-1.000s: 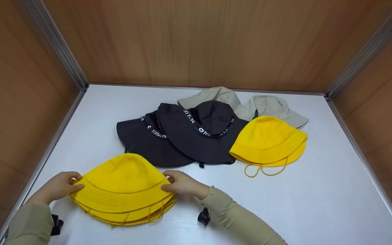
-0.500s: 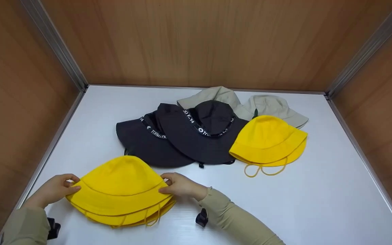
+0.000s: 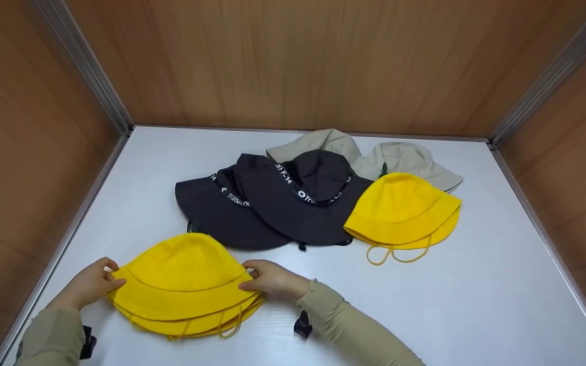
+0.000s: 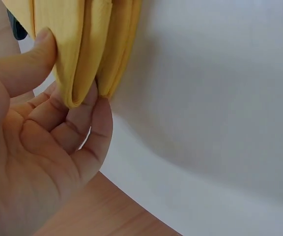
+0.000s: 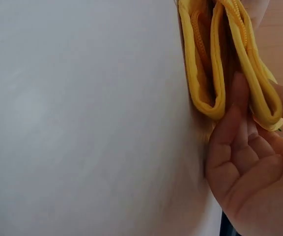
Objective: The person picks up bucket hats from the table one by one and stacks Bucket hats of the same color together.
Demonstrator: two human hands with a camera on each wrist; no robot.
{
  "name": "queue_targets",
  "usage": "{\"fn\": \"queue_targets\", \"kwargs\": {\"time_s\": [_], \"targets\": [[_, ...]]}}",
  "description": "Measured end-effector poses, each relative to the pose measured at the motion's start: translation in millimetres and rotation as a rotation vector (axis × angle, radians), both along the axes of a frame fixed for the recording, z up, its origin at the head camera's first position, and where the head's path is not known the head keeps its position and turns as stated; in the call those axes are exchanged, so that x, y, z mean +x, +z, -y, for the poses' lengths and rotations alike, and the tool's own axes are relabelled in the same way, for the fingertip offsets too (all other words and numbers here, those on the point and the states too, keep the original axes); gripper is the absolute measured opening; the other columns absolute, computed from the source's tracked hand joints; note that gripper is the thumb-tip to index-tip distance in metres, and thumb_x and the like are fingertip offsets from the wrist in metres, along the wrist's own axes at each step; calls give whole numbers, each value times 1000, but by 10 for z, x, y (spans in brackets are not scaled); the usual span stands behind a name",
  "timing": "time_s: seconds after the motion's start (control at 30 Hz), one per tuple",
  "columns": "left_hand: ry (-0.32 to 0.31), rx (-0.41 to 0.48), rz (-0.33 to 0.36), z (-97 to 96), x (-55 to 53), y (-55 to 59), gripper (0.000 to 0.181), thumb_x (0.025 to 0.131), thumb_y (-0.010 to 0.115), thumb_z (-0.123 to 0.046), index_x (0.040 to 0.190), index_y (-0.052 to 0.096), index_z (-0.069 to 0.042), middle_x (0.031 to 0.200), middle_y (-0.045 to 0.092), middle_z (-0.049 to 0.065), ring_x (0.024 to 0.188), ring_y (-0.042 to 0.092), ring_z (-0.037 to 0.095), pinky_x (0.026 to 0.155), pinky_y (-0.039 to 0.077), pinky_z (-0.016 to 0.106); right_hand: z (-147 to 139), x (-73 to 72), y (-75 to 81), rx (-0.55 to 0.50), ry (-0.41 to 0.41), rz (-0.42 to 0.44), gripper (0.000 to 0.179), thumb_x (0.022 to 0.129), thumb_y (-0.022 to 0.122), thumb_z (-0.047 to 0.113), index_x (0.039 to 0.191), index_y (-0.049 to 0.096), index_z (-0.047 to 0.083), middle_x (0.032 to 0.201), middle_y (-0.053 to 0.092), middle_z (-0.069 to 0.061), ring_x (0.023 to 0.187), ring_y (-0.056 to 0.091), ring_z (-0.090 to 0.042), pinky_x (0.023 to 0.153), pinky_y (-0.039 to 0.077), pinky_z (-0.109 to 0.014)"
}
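Observation:
At the front left, a flat-folded yellow bucket hat (image 3: 186, 277) lies over a second yellow hat (image 3: 206, 325), whose lower brim and thin cords show below. My left hand (image 3: 91, 283) pinches the left end of the upper hat's brim between thumb and fingers. At the opposite end, my right hand (image 3: 274, 279) grips the brim, thumb on top and fingers beneath. Both wrist views show the folded brim layers side by side; in the right one, fingertips (image 5: 240, 88) reach between the two hats.
Behind the stack lie two overlapping black hats (image 3: 298, 218) with lettered bands. Right of them is another yellow hat (image 3: 400, 203) with a looped cord, in front of beige hats (image 3: 400, 157). Wooden walls (image 3: 293, 66) enclose the white table (image 3: 450, 305) at the back and sides.
The upper yellow hat has come slightly toward me, covering more of the brim below. My left hand shifted a little left, then back right. The other hats have stayed put.

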State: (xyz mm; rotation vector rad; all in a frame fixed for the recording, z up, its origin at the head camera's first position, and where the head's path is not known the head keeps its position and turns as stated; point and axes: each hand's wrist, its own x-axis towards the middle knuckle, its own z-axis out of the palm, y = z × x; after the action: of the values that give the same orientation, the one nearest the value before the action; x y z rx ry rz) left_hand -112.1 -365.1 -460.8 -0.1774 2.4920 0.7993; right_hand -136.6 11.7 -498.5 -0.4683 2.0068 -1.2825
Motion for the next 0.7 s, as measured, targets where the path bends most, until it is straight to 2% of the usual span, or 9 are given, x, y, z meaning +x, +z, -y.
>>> {"fn": "queue_targets", "kwargs": {"time_s": [0.23, 0.4, 0.57, 0.7], "targets": [[-17, -46, -12, 9, -33, -31, 59, 92, 61, -35, 123, 47, 13, 107, 54, 33, 90, 53, 34, 79, 48, 47, -19, -7, -9, 47, -8, -25, 34, 86, 68, 18, 118, 61, 12, 103, 66, 1, 82, 59, -6, 76, 49, -21], [-43, -45, -25, 27, -19, -1, 57, 93, 59, -35, 121, 51, 14, 110, 57, 32, 92, 55, 34, 82, 49, 48, -14, 1, -5, 37, 4, -49, 31, 84, 70, 16, 114, 63, 11, 88, 65, 4, 71, 54, -5, 67, 45, -18], [-55, -14, -23, 57, 6, 135, 48, 95, 57, -33, 114, 58, 11, 105, 63, 21, 89, 55, 25, 81, 50, 43, -3, 32, 54, 33, 16, -93, 28, 84, 70, 14, 111, 63, 10, 72, 56, 8, 59, 45, -5, 57, 37, -17], [-34, 7, -23, 98, -9, 270, 48, 95, 56, -33, 117, 57, 10, 109, 62, 22, 92, 54, 26, 84, 49, 47, 9, 51, 145, -9, 6, -91, 26, 85, 70, 13, 110, 64, 10, 67, 55, 7, 54, 42, -6, 52, 33, -18]]}}
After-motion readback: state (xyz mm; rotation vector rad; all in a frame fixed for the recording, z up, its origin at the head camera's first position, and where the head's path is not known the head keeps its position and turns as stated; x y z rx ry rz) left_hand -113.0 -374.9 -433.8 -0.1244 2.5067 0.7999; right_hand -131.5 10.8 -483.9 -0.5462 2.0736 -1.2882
